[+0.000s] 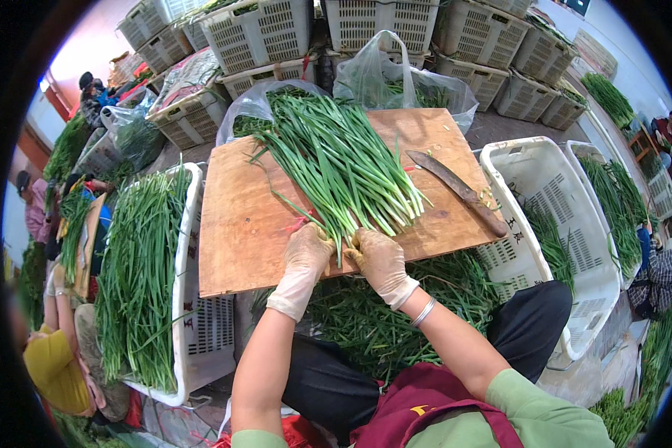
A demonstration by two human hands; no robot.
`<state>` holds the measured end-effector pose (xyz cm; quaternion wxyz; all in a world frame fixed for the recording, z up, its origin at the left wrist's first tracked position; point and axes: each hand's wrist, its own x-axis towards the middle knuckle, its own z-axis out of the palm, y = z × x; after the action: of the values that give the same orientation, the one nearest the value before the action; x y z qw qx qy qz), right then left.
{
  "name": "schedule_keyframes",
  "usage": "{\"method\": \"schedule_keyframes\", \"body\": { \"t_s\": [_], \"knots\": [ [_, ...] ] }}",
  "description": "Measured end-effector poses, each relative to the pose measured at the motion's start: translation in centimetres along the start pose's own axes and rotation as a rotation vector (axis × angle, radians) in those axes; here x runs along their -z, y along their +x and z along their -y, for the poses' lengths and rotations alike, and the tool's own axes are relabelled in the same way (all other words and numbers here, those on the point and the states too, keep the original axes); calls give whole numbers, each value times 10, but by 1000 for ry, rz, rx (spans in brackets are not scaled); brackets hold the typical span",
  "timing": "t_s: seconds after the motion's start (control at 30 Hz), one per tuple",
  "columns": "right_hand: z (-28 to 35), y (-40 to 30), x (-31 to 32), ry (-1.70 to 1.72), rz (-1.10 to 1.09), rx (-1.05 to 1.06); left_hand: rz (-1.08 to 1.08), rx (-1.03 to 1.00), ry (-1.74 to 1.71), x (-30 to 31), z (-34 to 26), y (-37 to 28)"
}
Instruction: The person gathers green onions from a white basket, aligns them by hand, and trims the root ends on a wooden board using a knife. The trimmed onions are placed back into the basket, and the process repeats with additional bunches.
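Note:
A thick pile of garlic chives (341,162) lies across a wooden board (241,235) in front of me, leaves pointing away and pale stem ends near me. At the board's near edge, my left hand (309,251) and my right hand (378,259), both in stained light gloves, pinch a few stems between them. Some fingertips are hidden by the gloves and stems. Beside my left fingers lies a piece of red tie (301,220). A large knife with a rusty blade (445,176) and a wooden handle (488,217) rests on the board's right side.
White plastic crates flank the board: a left crate (180,336) full of chives and a right crate (582,263) with some inside. Loose greens (392,319) lie below the board. Plastic bags (392,78) and stacked crates (257,39) stand beyond. Several people work at both sides.

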<state>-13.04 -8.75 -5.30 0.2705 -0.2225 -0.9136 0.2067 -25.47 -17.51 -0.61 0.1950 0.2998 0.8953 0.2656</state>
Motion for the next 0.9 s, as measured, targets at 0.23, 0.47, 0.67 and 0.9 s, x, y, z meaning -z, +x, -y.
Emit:
{"method": "schedule_keyframes", "body": {
  "t_s": [0.23,0.47,0.67,0.9],
  "knots": [
    [14,-3,44,76,40,2,101,3,-295,-14,45,33],
    [-32,-11,82,99,-264,-52,-256,-280,132,6,35,48],
    [-54,-29,92,211,-222,-199,-231,-208,-175,16,67,54],
    [-66,-31,102,123,-366,-169,-217,-158,-179,12,84,71]
  ]
}}
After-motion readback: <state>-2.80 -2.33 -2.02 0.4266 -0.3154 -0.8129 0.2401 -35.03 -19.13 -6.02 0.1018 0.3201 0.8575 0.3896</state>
